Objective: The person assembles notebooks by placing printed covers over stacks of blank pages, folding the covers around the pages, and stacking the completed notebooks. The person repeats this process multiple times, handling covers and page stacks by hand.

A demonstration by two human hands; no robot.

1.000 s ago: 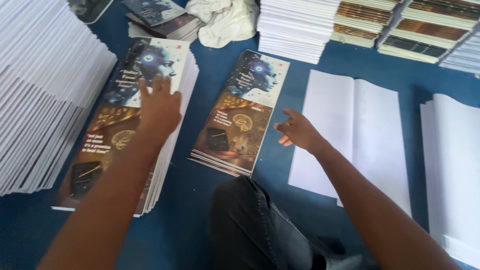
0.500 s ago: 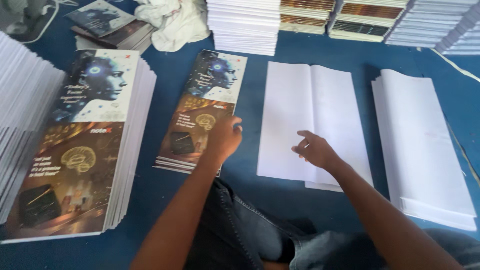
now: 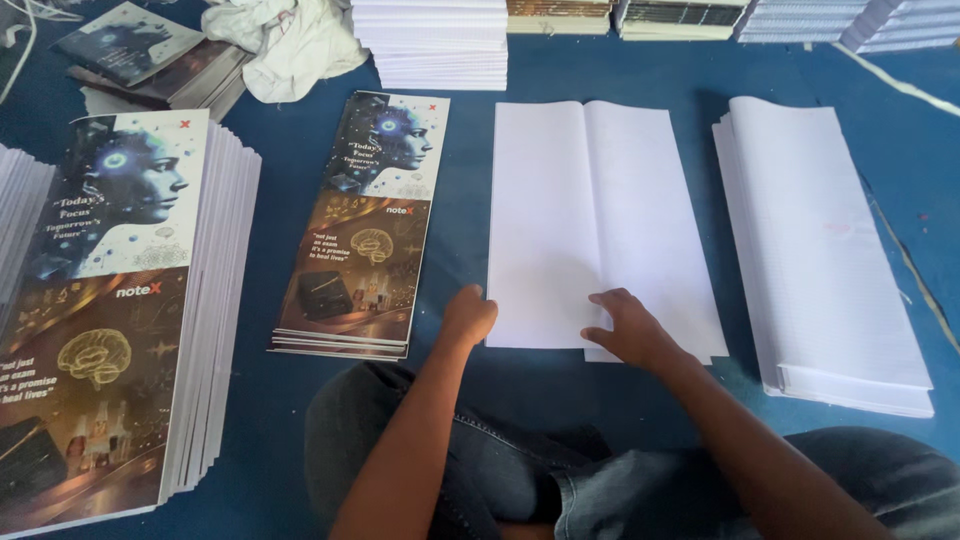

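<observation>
Far left: tall cover stack (image 3: 120, 300), printed face up, near end toward the person. Beside it a thin cover pile (image 3: 365, 225), same print, same way up, well apart from the tall stack. Judged: sorted piles, laid side by side within reach.

Left hand (image 3: 468, 315): loosely curled, knuckles up, at the near left corner of the white sheets (image 3: 590, 220), touching or just at the edge. Cannot tell whether the fingers pinch the paper or only rest against it. It sits in the gap between the thin cover pile and the sheets.

White sheets: two blank leaves side by side, or one leaf creased down the middle; cannot tell which. They lie flat on the blue floor (image 3: 470, 200), centre of view, straight ahead of the person. Long axis runs away from the person, near end at the hands, far end toward the stacks (image 3: 430, 40) at the top of the view.

Right hand (image 3: 630, 330): palm down, fingers spread, flat on the near edge of the sheets, gripping nothing. Judged: pressing to keep them from sliding.

Right: plain paper stack (image 3: 820, 250), long axis also away from the person, slightly fanned.
</observation>
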